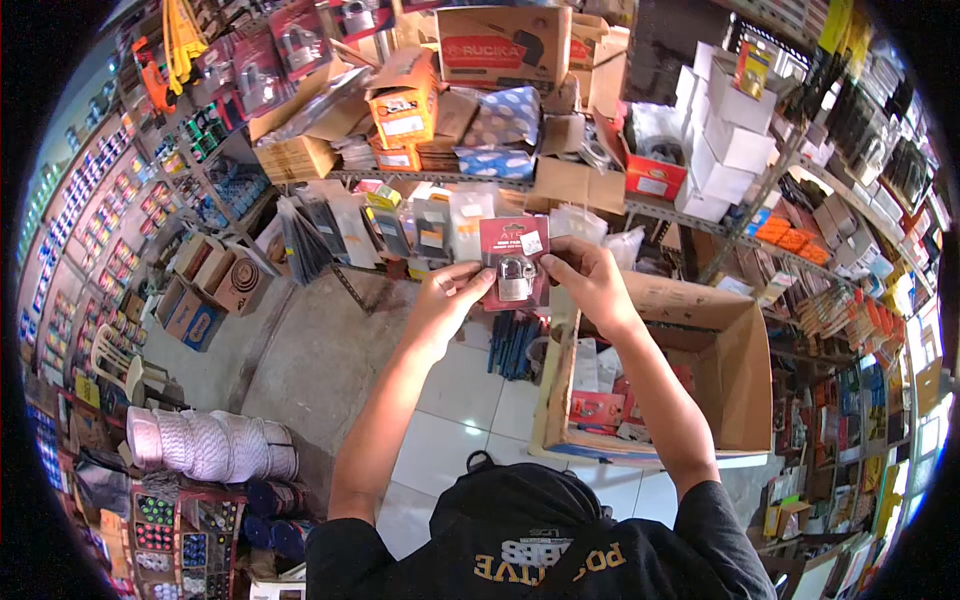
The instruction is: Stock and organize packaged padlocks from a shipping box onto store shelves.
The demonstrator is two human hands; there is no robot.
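A padlock in a red blister pack (514, 289) is held upright in front of the person by both hands. My left hand (454, 300) grips its left edge, thumb on the front. At the opposite edge, my right hand (589, 281) pinches the pack between thumb and fingers. A white sticker with writing is on the pack's upper right. Below my right forearm, a large open cardboard box (739, 375) holds red-backed packs (596, 407) and other packaged goods; the forearm hides part of its inside.
Metal shelving (652, 204) ahead bears cartons, an orange box (405, 112) and white boxes (727, 142). More padlock packs (300, 45) hang at upper left. Rope rolls (217, 446) and a plastic chair (124, 360) stand at left. Bundled dark blue items (512, 346) lie beside the large box.
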